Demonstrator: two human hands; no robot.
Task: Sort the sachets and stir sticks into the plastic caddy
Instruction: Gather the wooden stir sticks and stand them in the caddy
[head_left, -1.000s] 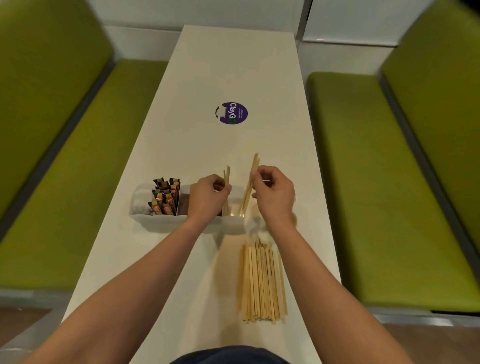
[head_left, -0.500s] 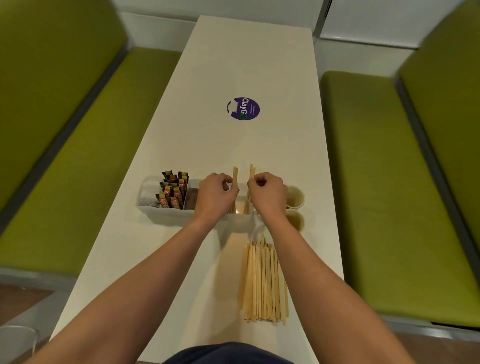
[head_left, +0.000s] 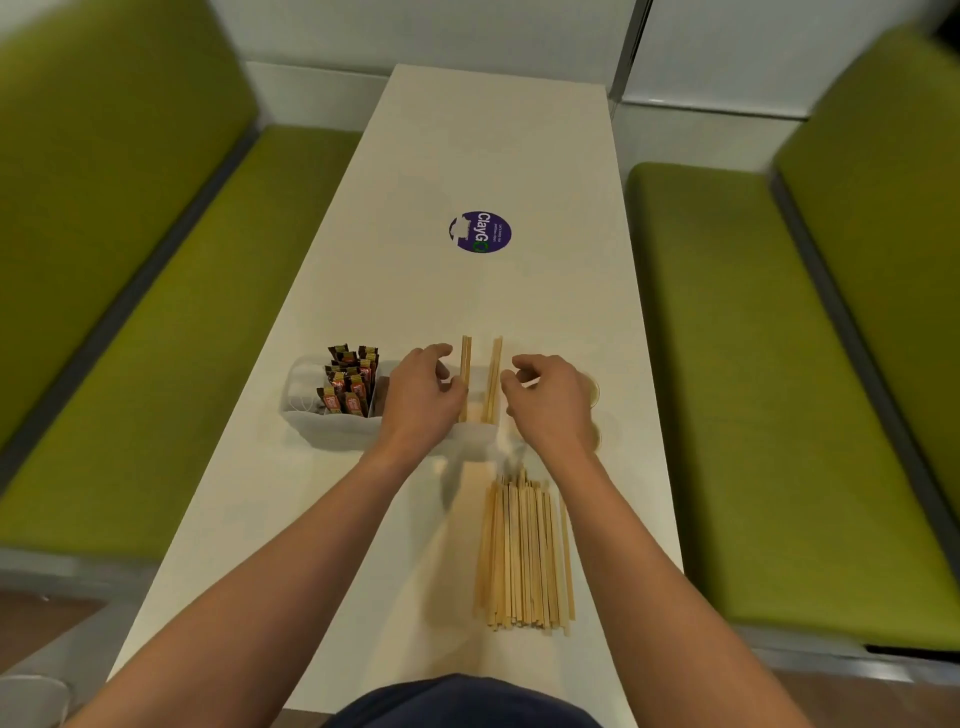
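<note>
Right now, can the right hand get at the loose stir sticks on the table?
Probably yes: the loose stir sticks lie uncovered beside the right forearm, and the right hand seems to hold nothing.

A translucent white plastic caddy (head_left: 332, 431) sits crosswise on the table (head_left: 467, 156). Brown sachets (head_left: 350, 382) stand upright, packed together, in a compartment near its left end. A few wooden stir sticks (head_left: 466, 374) stand nearly upright in a compartment farther right. A loose pile of sticks (head_left: 524, 556) lies flat, side by side, just in front of the caddy.
</note>
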